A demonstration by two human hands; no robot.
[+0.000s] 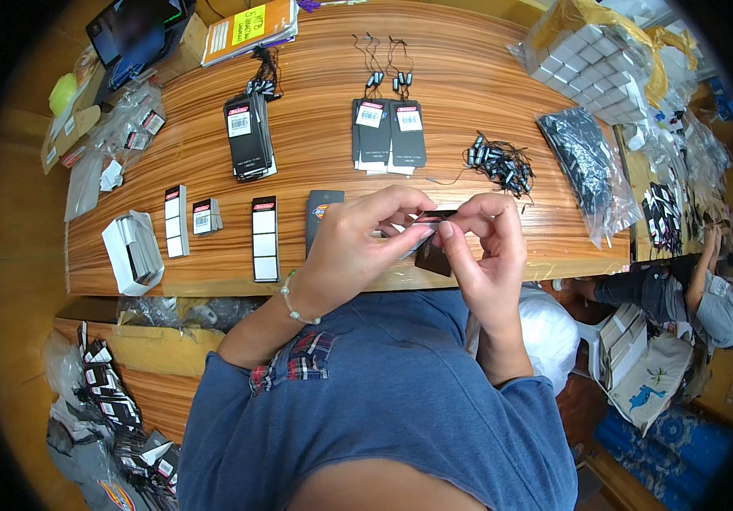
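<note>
Over the table's front edge, my left hand [353, 243] and my right hand [490, 247] meet with bent fingers. Both pinch a dark hang tag [433, 259], whose upper end is partly covered by my fingers. A grey hang tag [325, 204] lies beside my left hand and is partly hidden by it. To its left are a strip of white labels with a dark top [265, 243], a small stack of labels [207, 216] and a longer label strip [176, 221]. Black strings with small fasteners [503, 164] lie in a tangle beyond my right hand.
Stacked strung tags [248, 136] and two more tag piles [388, 136] lie farther back. A white box of cards [134, 254] stands left. Plastic-bagged black goods [586, 166] and bagged white boxes [592, 64] occupy the right. Another person [715, 298] sits far right.
</note>
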